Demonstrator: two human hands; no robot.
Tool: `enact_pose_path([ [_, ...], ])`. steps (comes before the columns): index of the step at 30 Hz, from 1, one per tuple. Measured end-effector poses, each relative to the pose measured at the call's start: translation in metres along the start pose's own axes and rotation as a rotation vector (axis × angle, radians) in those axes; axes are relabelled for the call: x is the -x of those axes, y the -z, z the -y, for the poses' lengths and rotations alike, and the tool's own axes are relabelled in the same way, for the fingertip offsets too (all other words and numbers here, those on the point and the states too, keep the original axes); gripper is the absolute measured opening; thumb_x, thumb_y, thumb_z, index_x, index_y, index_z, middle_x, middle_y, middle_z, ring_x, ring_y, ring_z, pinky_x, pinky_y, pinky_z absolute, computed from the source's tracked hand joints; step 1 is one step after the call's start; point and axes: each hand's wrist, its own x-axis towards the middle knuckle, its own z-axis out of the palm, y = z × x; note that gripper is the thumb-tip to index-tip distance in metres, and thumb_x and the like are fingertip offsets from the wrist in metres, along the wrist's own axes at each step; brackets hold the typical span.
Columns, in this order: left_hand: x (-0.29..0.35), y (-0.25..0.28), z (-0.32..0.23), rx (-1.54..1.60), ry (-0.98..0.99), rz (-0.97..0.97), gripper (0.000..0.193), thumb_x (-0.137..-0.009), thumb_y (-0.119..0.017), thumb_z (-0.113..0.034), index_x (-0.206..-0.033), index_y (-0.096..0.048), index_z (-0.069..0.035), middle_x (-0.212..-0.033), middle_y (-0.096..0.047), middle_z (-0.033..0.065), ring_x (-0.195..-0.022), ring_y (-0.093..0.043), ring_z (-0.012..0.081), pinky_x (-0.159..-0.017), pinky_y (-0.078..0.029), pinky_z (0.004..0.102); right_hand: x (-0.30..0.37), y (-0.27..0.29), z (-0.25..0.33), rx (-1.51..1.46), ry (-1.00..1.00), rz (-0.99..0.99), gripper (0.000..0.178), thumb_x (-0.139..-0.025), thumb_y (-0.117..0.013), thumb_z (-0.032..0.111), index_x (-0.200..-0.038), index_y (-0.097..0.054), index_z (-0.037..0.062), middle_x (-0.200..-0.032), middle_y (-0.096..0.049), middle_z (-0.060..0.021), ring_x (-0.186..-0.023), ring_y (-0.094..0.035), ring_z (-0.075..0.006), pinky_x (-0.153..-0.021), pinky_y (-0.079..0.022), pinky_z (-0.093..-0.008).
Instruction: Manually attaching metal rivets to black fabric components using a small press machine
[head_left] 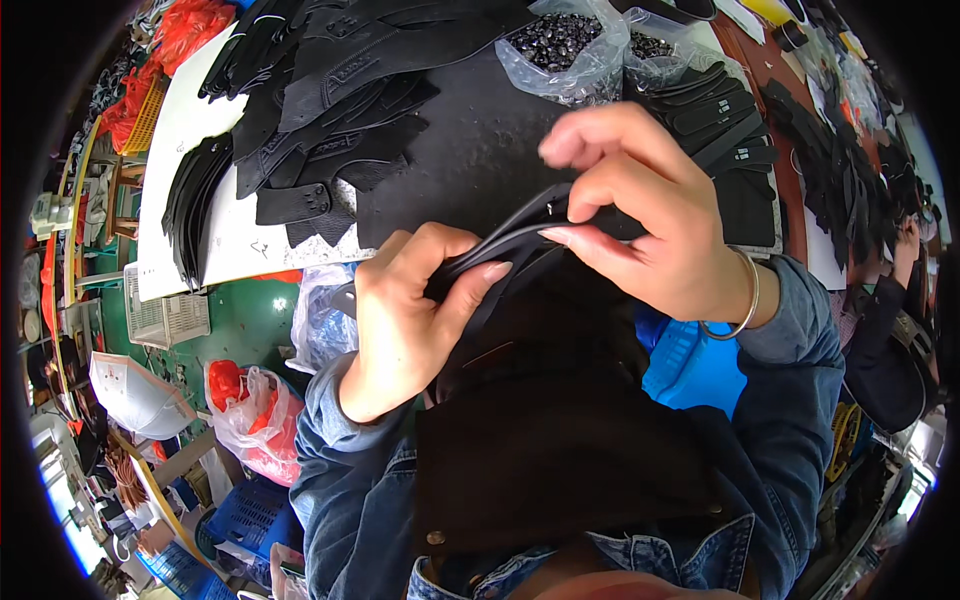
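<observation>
Black leather-like straps (515,232) are held in a loose bundle between my two hands, above the near edge of the table. My left hand (400,310) wraps round their lower left end, thumb on top. At the other end my right hand (655,215) pinches a strap between thumb and a bent finger, with another finger raised. The straps bow apart between the hands; I cannot tell how many there are. Beyond them lies a black work mat (470,140). Piles of black cut pieces (330,110) cover the table to its left.
Clear plastic bags of small dark shiny studs (562,45) stand at the far side, beside more stacked black straps (720,115). Below the table are a blue basket (690,365), a pale crate (165,310) and a bag with red contents (255,415). Another person's arm (895,270) shows far right.
</observation>
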Motion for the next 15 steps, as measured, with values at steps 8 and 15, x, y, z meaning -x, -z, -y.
enact_pose_path([
  [8, -0.004, 0.002, 0.006, -0.089, -0.067, 0.072, 0.02, -0.071, -0.076, -0.01, -0.081, -0.06, -0.002, -0.067, -0.061, 0.0083, -0.058, -0.057, 0.0189, -0.055, -0.045, 0.0288, 0.005, -0.006, -0.003, -0.147, -0.112, 0.038, 0.023, -0.066, -0.071, -0.005, -0.071, -0.05, 0.0024, -0.082, -0.055, -0.0114, -0.069, -0.058, -0.0197, -0.059, -0.047, -0.0277],
  [15, -0.012, -0.015, 0.017, 0.315, 0.017, 0.044, 0.022, -0.079, -0.069, -0.007, -0.091, -0.052, 0.0, -0.071, -0.062, 0.0056, -0.069, -0.06, 0.0091, -0.064, -0.047, 0.0228, -0.012, -0.02, -0.022, -0.253, -0.178, 0.214, 0.011, -0.076, -0.063, 0.011, -0.077, -0.055, 0.0029, -0.069, -0.056, -0.0112, -0.062, -0.057, -0.0288, -0.055, -0.044, -0.0363],
])
